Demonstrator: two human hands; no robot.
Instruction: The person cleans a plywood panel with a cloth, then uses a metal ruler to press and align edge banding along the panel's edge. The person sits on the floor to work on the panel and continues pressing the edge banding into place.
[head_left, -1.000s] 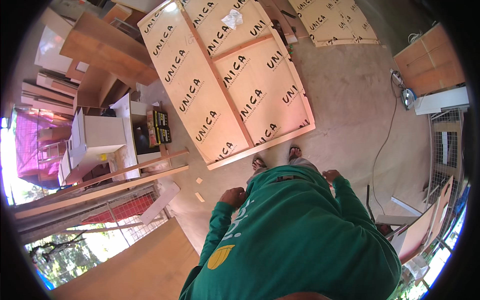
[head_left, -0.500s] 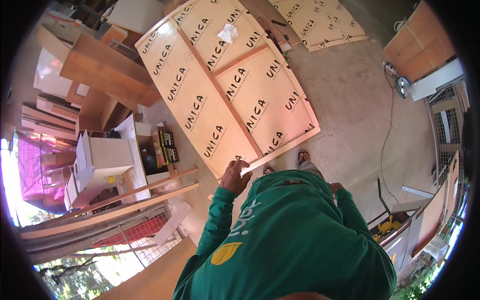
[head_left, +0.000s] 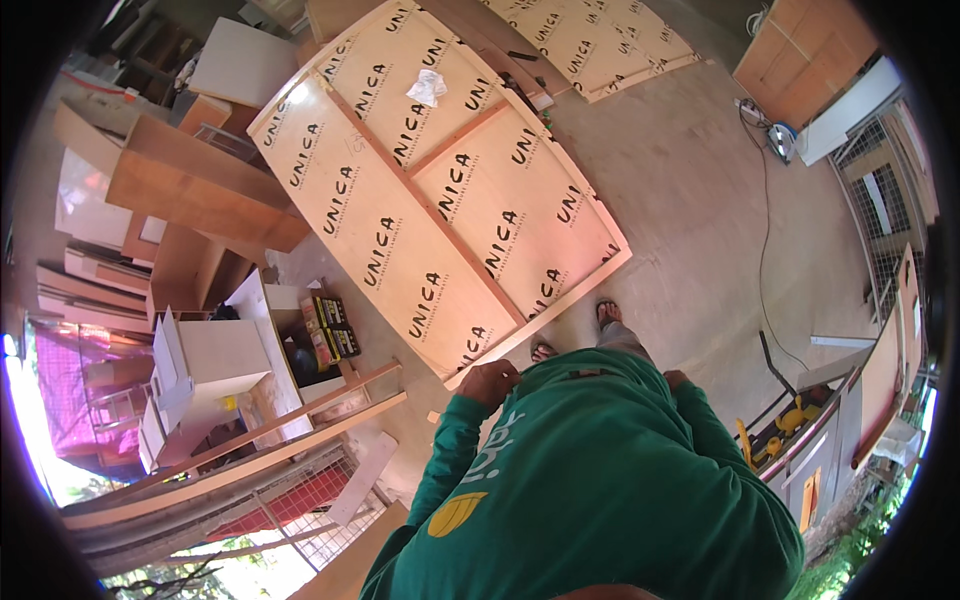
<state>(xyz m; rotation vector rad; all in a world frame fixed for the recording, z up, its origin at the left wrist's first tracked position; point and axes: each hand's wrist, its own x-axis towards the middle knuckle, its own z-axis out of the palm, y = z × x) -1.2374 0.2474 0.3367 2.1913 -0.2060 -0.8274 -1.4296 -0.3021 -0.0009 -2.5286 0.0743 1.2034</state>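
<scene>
My left hand (head_left: 489, 382) is beside the front of my green shirt at waist level, fingers curled; whatever they may hold is too small to make out. My right hand (head_left: 676, 380) is by my right hip, mostly hidden by my body. Just beyond my sandalled feet lies a large printed plywood panel (head_left: 360, 250) with wooden battens (head_left: 455, 134) across it and a crumpled white paper or cloth (head_left: 427, 88) on top.
Board boxes (head_left: 190, 185) and a white cabinet (head_left: 220, 355) crowd the left, with loose long strips (head_left: 355, 418) below. Another printed sheet (head_left: 590, 40) lies ahead. A cord (head_left: 766, 250) crosses the concrete floor at right, beside leaning boards (head_left: 790, 50) and a yellow tool (head_left: 793, 420).
My left hand rose near the panel's near edge half a second ago and has since come down to my waist. The camera's view has shifted slightly, so the panel now appears further left.
</scene>
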